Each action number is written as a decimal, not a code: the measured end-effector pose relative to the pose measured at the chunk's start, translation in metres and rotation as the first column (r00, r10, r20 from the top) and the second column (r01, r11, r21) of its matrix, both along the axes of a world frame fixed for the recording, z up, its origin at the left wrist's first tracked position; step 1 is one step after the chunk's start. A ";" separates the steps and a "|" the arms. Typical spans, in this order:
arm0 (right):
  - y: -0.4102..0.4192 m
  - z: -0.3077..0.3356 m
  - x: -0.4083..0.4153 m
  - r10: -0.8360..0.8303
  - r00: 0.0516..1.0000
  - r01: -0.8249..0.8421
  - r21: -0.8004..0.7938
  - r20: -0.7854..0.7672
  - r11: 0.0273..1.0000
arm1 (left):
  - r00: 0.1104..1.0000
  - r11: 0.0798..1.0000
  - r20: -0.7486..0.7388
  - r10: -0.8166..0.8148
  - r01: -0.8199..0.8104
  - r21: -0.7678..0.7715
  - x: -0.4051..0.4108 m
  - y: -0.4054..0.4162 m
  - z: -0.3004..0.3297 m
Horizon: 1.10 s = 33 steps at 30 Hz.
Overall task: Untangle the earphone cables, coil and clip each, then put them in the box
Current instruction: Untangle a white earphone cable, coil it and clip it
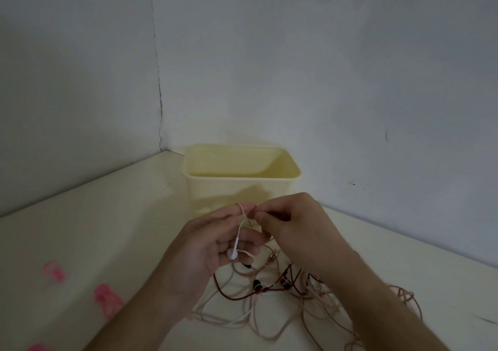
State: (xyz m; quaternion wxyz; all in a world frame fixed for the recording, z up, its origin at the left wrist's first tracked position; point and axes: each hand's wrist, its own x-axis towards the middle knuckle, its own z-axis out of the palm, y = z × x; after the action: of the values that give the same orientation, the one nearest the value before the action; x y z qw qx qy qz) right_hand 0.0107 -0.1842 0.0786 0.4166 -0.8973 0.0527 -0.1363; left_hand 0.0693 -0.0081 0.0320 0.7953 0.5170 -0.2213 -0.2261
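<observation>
A: What is seen from the head view?

B: A white earphone cable [241,222] is held up between both hands, just in front of the cream box [240,186]. It is pinched by the curled fingers of the left hand [215,245], and its white earbud [233,254] hangs against that palm. The same cable is pinched by the thumb and forefinger of the right hand [293,229].

A: And the rest?

B: A tangle of cables [283,302], red and pale, is spread on the table [107,229] beneath the wrists. Three pink clips [107,298] lie near left.

A: Any writing?

B: None can be read.

A: Room?

B: The open box stands in the far corner by the walls; bare table is left at the left.
</observation>
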 end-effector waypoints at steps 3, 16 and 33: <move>0.000 -0.001 0.001 0.040 0.999 -0.037 0.101 -0.029 0.994 | 1.000 1.000 0.001 -0.008 0.008 0.003 0.001 0.001 0.000; -0.001 0.000 -0.003 -0.017 0.997 0.000 0.212 0.075 0.977 | 0.991 0.996 -0.100 0.084 -0.085 -0.010 -0.005 -0.001 0.005; -0.020 0.016 0.000 -0.050 0.992 -0.061 0.794 0.114 0.605 | 0.984 0.804 -0.136 -0.115 0.172 0.569 -0.008 -0.002 0.003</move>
State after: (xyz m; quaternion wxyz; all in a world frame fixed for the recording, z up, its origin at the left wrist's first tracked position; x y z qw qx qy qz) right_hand 0.0103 -0.2044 0.0948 0.7747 -0.6084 0.0790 -0.1530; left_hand 0.0613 -0.0101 0.0349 0.5909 0.7045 -0.1426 -0.3663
